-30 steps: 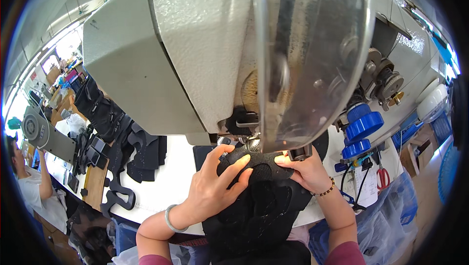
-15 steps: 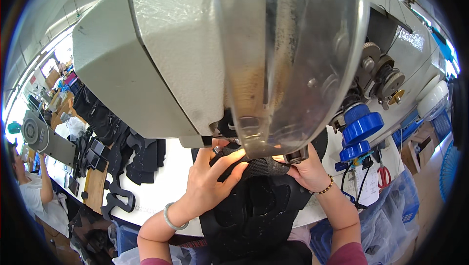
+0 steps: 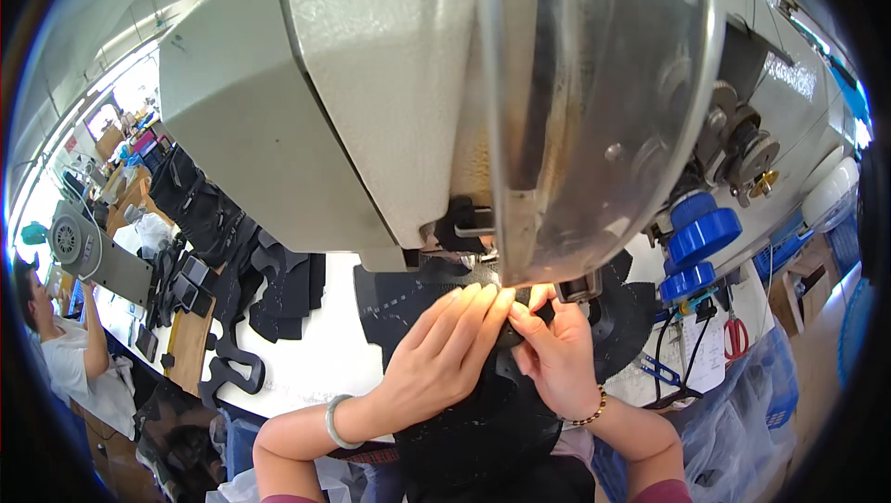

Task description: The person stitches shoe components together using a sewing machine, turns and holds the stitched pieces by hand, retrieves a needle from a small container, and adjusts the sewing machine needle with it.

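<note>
A large grey sewing machine [image 3: 371, 104] fills the upper middle, with a clear, scuffed guard [image 3: 603, 141] over its needle area. Beneath it lies a black fabric piece [image 3: 390, 313] with pale marks, spreading out on both sides and down toward my lap. My left hand [image 3: 441, 350] rests on the fabric with its fingers stretched and side by side, their tips just before the machine's lit sewing spot. Close by on the right, my right hand [image 3: 561, 359] pinches the black fabric between thumb and fingers. The guard hides the needle.
Black cut pieces [image 3: 283, 290] lie left on the white table [image 3: 325, 345]. Red-handled scissors [image 3: 736, 338] and blue snips [image 3: 661, 370] are at the right, below blue knobs [image 3: 701, 238]. A person [image 3: 70, 345] sits at far left by another machine [image 3: 93, 252]. Clear plastic bags [image 3: 742, 419] hang lower right.
The bunched black fabric now spreads flatter under the machine. My left fingers have gone from curled on it to straight, and my right hand has come in and down beside them. The view has shifted slightly.
</note>
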`<action>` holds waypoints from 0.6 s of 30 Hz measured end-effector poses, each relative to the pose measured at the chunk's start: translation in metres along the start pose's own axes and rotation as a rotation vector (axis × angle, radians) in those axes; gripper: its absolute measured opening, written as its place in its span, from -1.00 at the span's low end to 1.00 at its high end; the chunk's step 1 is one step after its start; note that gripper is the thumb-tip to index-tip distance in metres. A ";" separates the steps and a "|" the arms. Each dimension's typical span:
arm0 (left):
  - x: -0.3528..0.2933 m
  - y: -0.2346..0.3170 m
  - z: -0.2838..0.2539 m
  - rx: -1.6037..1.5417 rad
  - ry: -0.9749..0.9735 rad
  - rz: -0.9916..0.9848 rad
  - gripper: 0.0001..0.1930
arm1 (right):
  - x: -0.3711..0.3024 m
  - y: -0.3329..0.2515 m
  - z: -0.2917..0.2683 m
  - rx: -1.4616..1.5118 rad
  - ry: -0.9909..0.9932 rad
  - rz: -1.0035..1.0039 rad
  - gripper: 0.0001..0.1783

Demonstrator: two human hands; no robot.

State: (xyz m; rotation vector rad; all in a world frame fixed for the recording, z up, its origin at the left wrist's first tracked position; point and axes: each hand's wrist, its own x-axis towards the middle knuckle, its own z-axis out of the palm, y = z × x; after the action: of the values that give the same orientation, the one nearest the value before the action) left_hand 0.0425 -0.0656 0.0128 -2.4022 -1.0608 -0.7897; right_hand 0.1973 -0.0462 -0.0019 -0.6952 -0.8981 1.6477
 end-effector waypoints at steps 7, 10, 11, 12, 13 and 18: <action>0.001 -0.012 0.001 0.135 0.073 0.119 -0.54 | -0.022 0.015 0.010 0.073 -0.105 0.008 -0.73; -0.002 -0.020 0.000 0.134 0.079 0.174 -0.54 | -0.041 -0.005 0.003 0.148 -0.246 0.138 -0.56; -0.003 -0.022 -0.001 0.125 0.065 0.175 -0.57 | -0.048 -0.015 0.000 0.080 -0.348 0.233 -0.55; -0.001 -0.022 -0.002 0.123 0.064 0.180 -0.57 | -0.055 -0.026 -0.003 0.011 -0.442 0.324 -0.53; -0.001 -0.024 -0.003 0.118 0.056 0.195 -0.59 | -0.059 -0.033 -0.006 -0.054 -0.456 0.277 -0.52; -0.002 -0.028 -0.007 0.175 0.039 0.232 -0.63 | -0.052 -0.062 -0.029 -0.215 -0.290 0.049 -0.79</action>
State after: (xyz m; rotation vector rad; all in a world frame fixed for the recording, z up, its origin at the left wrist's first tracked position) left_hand 0.0183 -0.0526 0.0204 -2.2982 -0.7827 -0.6334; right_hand 0.2665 -0.0824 0.0339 -0.6357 -1.2891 1.7389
